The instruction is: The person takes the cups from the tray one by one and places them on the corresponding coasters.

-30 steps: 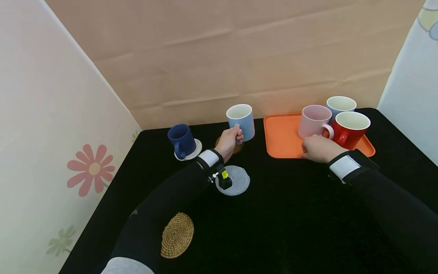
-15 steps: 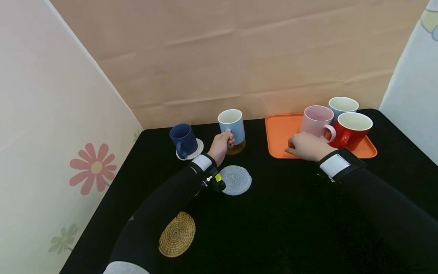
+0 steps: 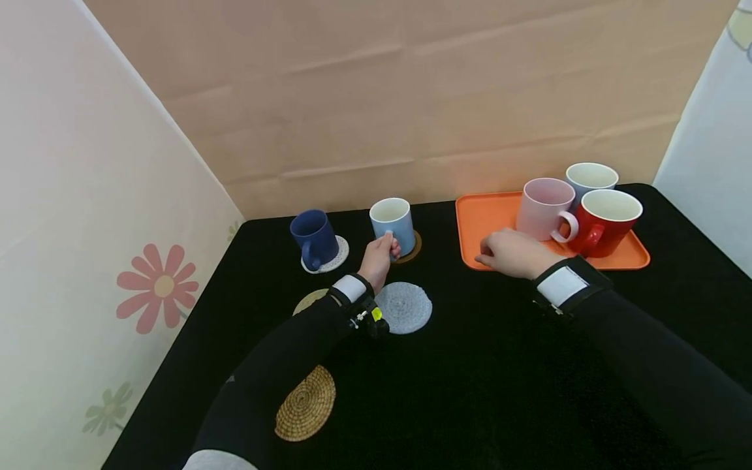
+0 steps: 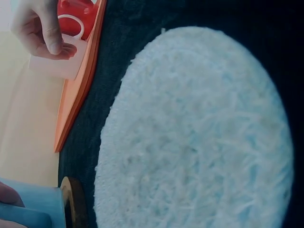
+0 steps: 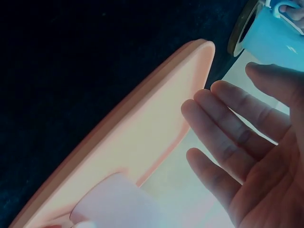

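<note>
My left hand [image 3: 378, 256] grips the handle of a light blue mug [image 3: 399, 225] with a white inside. Its base is at a round brown coaster [image 3: 417, 243], which shows at the mug's right side; in the left wrist view mug and coaster [image 4: 76, 202] seem to meet. My right hand [image 3: 516, 252] hovers over the front of an orange tray [image 3: 478, 222], left of a pink mug [image 3: 543, 205]. In the right wrist view the right hand [image 5: 256, 147] has its fingers loosely extended and holds nothing.
A red mug [image 3: 608, 222] and another light blue mug [image 3: 589, 176] share the tray. A dark blue mug [image 3: 314, 238] stands on a white coaster [image 3: 337, 258]. A grey coaster [image 3: 405, 307], a woven coaster [image 3: 305, 405] and a partly hidden tan coaster [image 3: 308, 300] lie nearer.
My left hand has lowered the light blue mug and carried it left, down to the brown coaster. The right hand has shifted left, away from the pink mug's handle.
</note>
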`<state>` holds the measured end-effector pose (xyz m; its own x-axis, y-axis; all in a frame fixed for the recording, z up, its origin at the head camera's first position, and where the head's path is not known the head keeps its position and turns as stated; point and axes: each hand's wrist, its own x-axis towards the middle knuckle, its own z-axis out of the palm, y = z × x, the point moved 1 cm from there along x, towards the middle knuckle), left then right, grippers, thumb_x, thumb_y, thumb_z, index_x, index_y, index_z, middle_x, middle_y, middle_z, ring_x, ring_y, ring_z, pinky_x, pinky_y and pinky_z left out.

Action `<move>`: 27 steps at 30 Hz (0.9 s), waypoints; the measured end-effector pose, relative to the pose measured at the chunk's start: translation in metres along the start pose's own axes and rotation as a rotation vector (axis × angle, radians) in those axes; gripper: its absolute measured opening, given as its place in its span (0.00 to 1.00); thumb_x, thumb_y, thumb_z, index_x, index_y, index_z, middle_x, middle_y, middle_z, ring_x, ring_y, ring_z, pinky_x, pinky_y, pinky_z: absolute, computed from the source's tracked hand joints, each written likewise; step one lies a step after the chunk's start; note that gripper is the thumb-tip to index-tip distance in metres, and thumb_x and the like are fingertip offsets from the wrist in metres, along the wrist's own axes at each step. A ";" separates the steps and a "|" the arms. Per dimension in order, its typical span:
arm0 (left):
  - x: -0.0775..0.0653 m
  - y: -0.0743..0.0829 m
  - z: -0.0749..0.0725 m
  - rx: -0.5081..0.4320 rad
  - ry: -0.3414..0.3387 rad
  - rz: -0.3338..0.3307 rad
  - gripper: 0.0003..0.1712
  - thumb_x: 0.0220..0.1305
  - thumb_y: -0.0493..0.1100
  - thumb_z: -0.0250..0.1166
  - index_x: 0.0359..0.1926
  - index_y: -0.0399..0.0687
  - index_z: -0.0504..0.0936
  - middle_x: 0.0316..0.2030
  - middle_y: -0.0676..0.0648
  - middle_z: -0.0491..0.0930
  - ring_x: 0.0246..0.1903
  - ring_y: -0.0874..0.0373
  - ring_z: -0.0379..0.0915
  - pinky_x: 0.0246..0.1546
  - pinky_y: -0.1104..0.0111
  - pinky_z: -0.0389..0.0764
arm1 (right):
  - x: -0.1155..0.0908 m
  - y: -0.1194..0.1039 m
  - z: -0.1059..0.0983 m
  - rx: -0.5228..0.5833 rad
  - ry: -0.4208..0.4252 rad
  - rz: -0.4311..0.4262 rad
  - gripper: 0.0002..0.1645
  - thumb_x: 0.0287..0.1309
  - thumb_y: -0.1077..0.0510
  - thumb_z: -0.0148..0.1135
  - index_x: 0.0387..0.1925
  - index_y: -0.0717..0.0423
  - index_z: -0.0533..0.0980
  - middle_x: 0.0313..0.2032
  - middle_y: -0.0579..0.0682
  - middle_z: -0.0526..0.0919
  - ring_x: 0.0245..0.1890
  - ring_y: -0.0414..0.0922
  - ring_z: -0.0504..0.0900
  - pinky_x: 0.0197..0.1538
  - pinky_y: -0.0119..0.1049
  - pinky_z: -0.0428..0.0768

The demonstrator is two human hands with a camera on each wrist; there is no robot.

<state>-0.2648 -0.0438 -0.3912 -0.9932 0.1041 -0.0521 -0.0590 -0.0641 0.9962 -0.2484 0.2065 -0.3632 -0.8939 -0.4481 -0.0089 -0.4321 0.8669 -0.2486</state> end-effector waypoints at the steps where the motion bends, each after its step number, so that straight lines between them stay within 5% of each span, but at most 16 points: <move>1: -0.001 -0.001 0.000 0.000 0.004 0.001 0.21 0.79 0.43 0.41 0.26 0.42 0.67 0.25 0.49 0.64 0.30 0.58 0.62 0.42 0.66 0.65 | 0.000 -0.001 0.001 0.004 -0.003 0.001 0.10 0.62 0.56 0.63 0.28 0.57 0.79 0.18 0.45 0.72 0.19 0.42 0.70 0.27 0.37 0.71; 9: -0.004 -0.005 0.005 -0.002 -0.010 0.028 0.20 0.79 0.42 0.41 0.27 0.42 0.67 0.26 0.48 0.66 0.30 0.57 0.62 0.42 0.68 0.65 | 0.001 -0.005 0.005 0.019 -0.015 0.002 0.09 0.63 0.57 0.62 0.32 0.59 0.80 0.21 0.46 0.74 0.21 0.42 0.72 0.30 0.39 0.74; 27: -0.008 -0.009 0.006 -0.024 0.004 -0.035 0.20 0.79 0.43 0.42 0.28 0.42 0.69 0.29 0.48 0.70 0.38 0.54 0.66 0.54 0.61 0.66 | -0.013 -0.002 0.006 0.022 -0.003 -0.031 0.08 0.62 0.58 0.63 0.32 0.60 0.80 0.21 0.45 0.75 0.20 0.41 0.71 0.29 0.37 0.75</move>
<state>-0.2558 -0.0384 -0.3989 -0.9909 0.1024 -0.0871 -0.0959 -0.0846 0.9918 -0.2349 0.2096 -0.3684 -0.8796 -0.4757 -0.0041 -0.4570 0.8475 -0.2700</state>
